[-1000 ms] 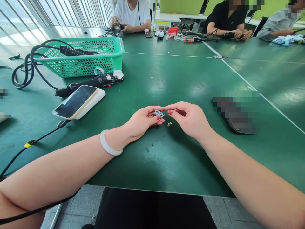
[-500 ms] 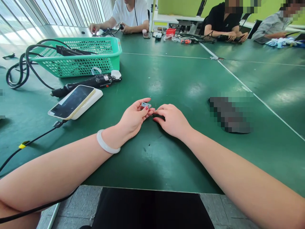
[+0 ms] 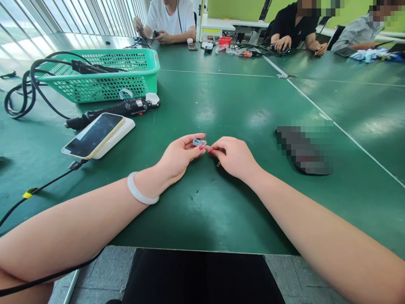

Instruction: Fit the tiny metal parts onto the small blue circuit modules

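Observation:
My left hand point(image 3: 179, 157), with a pale bangle at the wrist, is closed on a small blue-grey rectangular piece point(image 3: 199, 142), pinched between thumb and fingers; it may be a little circuit board. Close on its right, my right hand point(image 3: 234, 157) has thumb and forefinger pressed together at the left fingertips. Whatever they hold, if anything, is too small to make out. A tiny light-coloured bit point(image 3: 218, 164) shows just below the right hand. Both hands are just above the green tabletop point(image 3: 196, 223).
To the left lie a phone point(image 3: 95, 136) on a white block, a black corded tool point(image 3: 110, 113) and a green basket point(image 3: 104, 86) with cables. A dark, blurred-out object point(image 3: 303, 152) lies on the right. Several people sit across the table.
The small piece and my left hand have shifted slightly right. My right fingers have drawn together into a pinch. The dark gap under the right hand is gone, and a tiny bit shows there.

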The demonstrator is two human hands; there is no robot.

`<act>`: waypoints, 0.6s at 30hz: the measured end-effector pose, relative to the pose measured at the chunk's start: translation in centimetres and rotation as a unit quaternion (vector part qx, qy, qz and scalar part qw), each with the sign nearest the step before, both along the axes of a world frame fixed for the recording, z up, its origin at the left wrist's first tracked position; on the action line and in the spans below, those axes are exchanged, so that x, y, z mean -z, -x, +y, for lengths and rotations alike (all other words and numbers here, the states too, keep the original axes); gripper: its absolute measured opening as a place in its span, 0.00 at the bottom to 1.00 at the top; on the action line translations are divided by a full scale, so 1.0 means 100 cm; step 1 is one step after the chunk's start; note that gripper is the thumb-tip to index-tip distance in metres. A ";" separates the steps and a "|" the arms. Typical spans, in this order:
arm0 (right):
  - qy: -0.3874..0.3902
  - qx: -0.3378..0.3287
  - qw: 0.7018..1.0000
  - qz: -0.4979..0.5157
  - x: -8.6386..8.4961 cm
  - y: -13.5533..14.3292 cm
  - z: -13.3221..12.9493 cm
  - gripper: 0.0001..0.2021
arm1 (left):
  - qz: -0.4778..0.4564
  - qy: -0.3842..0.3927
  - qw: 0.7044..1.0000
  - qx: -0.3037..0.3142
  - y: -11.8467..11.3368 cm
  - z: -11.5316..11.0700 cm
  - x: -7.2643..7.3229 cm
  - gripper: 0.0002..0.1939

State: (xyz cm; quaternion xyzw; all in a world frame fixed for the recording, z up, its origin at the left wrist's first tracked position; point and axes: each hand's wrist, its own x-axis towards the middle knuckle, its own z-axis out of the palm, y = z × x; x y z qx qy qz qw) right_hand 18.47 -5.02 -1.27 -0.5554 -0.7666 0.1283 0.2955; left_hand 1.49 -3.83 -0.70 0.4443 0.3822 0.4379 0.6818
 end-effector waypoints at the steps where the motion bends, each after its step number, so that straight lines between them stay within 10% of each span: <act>1: 0.010 0.019 0.999 0.045 -0.002 -0.001 -0.001 0.07 | 0.006 -0.013 1.000 0.013 0.000 -0.001 0.001 0.15; 9: 0.101 -0.011 0.948 0.302 -0.014 0.000 -0.010 0.06 | 0.034 -0.039 0.998 0.046 -0.003 -0.005 -0.002 0.14; 18: 0.053 0.002 0.973 0.225 -0.020 -0.007 -0.017 0.08 | 0.046 -0.035 0.997 0.054 -0.004 -0.006 -0.005 0.11</act>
